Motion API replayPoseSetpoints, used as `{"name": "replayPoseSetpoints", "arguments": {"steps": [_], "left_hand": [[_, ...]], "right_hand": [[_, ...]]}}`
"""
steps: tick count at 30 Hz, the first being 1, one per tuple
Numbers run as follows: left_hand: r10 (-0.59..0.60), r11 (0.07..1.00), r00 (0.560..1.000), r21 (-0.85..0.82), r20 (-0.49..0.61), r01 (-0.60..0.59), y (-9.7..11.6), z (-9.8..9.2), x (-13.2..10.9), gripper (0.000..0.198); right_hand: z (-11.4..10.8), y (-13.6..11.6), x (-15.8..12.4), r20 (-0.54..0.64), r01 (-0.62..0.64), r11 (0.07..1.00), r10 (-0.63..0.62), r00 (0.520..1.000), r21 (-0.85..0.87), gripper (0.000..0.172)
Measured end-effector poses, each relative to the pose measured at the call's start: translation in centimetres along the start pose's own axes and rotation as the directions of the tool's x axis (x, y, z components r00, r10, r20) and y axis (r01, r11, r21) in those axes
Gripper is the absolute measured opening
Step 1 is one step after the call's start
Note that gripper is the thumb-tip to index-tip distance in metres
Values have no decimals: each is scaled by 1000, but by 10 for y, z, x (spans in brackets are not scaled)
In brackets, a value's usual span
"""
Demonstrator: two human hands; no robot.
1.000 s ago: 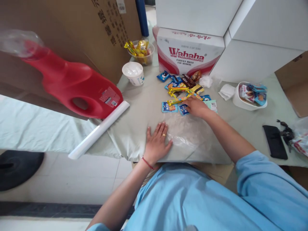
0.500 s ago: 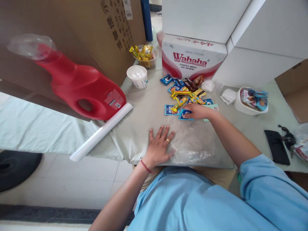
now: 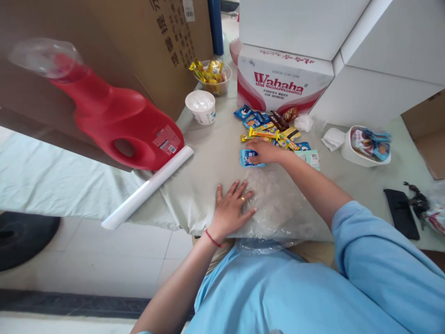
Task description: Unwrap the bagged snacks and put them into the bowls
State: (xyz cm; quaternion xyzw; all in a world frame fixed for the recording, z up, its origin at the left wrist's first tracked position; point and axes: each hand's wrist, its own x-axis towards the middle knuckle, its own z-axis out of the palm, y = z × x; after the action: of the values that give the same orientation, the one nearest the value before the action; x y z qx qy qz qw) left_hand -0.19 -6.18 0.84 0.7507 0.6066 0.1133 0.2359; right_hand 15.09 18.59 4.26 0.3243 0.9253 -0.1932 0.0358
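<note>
My left hand lies flat with its fingers spread on the cloth-covered table, touching the edge of a clear plastic bag. Over a blue snack packet is my right hand, its fingertips on the packet and its fingers bent together. Just beyond it lies a pile of wrapped snacks: yellow sticks, dark brown packets and blue packets. A pale green packet rests partly behind my right forearm.
A red jug and a white roll are at the left. Behind stand a paper cup, a bowl of yellow packets and a Wahaha box. Rightward are a white tub and a black phone.
My right hand has moved left from one blue packet to the leftmost blue packet. My left hand has barely moved. The plastic bag now hangs further over the table's front edge.
</note>
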Motion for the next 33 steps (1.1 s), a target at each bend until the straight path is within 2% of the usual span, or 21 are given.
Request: {"name": "replayPoseSetpoints", "arguments": {"steps": [3,5,7,9,11,13,14,16,18,21,23,25,30,33], "left_hand": [[37,998,999,49,-5,-37,-1,3,-2,59],[51,996,999,70,-14,-50,-2,4,-3,59],[62,995,998,86,-27,-59,-2,4,-4,59],[69,993,997,98,-40,-65,-2,4,-4,59],[75,992,996,105,-46,-69,-2,4,-4,59],[76,992,996,105,-47,-71,-2,5,-4,59],[75,992,996,103,-48,-70,-2,5,-4,59],[75,993,996,97,-46,-70,-2,5,-5,60],[77,993,996,92,-42,-73,-2,5,-5,61],[81,993,996,92,-34,-77,-1,4,-5,62],[78,993,997,96,-29,-75,-1,3,-5,61],[76,992,997,100,-26,-73,-1,2,-5,61],[70,992,997,109,-34,-66,0,2,-5,58],[70,990,997,125,-44,-64,1,3,-5,56]], "right_hand": [[11,-12,-2,-57,-154,987,151,987,-47,61],[16,-23,-10,-111,-248,967,242,964,-51,70],[19,-35,-22,-146,-252,965,240,960,-68,58],[23,-47,-35,-161,-191,977,175,971,-90,36],[26,-52,-46,-161,-165,984,152,975,-70,26],[27,-45,-54,-191,-263,964,264,945,31,23],[27,-35,-57,-211,-356,929,370,905,104,23],[24,-9,-62,-228,-529,816,575,786,233,23],[20,21,-68,-244,-633,706,706,665,316,24],[19,56,-77,-322,-681,624,781,534,384,24],[20,67,-79,-354,-705,593,803,480,390,24],[21,69,-75,-349,-725,581,810,471,370,25],[24,55,-52,-298,-735,592,804,514,329,30],[28,42,-40,-347,-726,599,796,495,339,34]]}}
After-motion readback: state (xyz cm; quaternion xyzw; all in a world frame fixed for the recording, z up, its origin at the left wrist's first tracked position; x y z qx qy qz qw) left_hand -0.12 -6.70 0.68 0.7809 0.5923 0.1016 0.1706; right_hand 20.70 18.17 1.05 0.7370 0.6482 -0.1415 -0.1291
